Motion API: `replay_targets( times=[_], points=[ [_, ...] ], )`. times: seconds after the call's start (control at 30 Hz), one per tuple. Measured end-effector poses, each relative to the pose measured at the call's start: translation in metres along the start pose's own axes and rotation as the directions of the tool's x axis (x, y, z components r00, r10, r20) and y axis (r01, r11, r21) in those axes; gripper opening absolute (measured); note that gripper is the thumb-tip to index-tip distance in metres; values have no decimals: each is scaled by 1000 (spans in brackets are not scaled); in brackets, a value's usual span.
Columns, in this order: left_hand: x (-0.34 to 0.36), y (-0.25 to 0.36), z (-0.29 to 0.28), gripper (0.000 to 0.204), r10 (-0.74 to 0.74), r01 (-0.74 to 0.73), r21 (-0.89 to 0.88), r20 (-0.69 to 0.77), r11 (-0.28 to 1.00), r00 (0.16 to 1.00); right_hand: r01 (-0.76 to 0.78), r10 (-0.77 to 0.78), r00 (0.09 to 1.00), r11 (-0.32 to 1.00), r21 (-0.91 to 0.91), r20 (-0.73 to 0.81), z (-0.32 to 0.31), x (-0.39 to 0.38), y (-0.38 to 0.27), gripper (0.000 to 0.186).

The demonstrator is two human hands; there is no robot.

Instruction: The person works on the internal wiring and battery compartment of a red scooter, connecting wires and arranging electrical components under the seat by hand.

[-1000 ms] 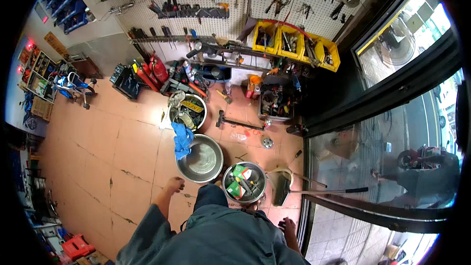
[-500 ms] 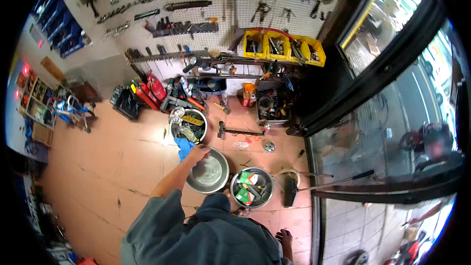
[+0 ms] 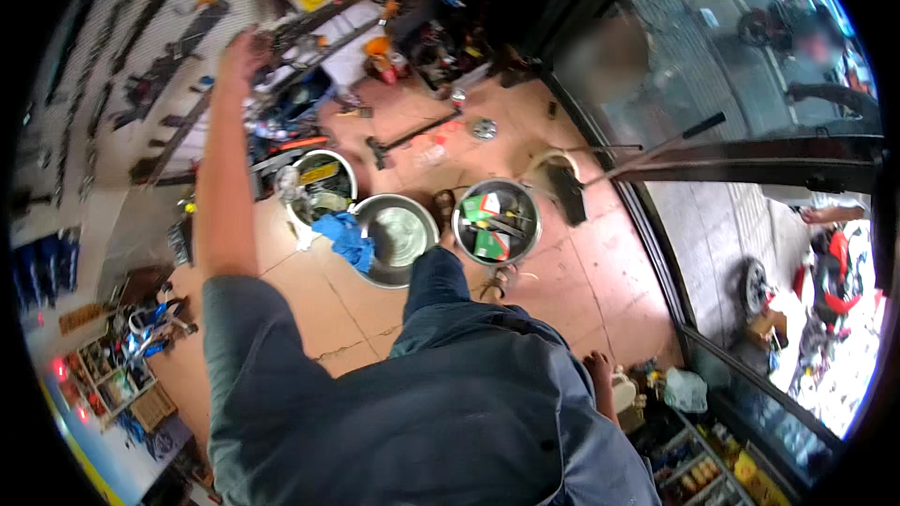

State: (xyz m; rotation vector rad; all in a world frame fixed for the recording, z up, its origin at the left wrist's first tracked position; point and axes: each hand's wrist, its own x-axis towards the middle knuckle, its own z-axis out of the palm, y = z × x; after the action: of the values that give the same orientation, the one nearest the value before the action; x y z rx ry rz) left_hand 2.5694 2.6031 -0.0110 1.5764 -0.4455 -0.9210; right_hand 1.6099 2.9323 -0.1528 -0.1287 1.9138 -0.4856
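My left hand (image 3: 239, 47) reaches up, fingers spread and empty, toward the cluttered metal bench (image 3: 309, 33) just beyond; right hand hidden, grip untellable.

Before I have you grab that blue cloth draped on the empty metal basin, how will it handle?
The blue cloth lies crumpled over the rim of the metal basin, so it is probably floppy and light. It would likely sag and drag rather than slide cleanly; the basin might shift a little.
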Motion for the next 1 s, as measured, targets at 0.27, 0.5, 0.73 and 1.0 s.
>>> replay_targets(
  times=[0.27,0.5,0.73,1.0],
  points=[
    [-62,-203,45,38,-129,-75,683,244,727,961,219,-124,957,900,-377,261,124,-51,-51,36],
    [-257,-378,-7,24,-813,380,810,190,447,550,118,-84,989,946,-302,125,93,-60,-42,35],
    [-324,-356,41,30,-641,444,618,131,649,756,95,-63,985,975,-201,159,36,-12,32,39],
    [-414,-354,144,30,-622,435,500,304,749,721,231,-211,965,965,-123,158,-61,4,48,41]
  ],
)
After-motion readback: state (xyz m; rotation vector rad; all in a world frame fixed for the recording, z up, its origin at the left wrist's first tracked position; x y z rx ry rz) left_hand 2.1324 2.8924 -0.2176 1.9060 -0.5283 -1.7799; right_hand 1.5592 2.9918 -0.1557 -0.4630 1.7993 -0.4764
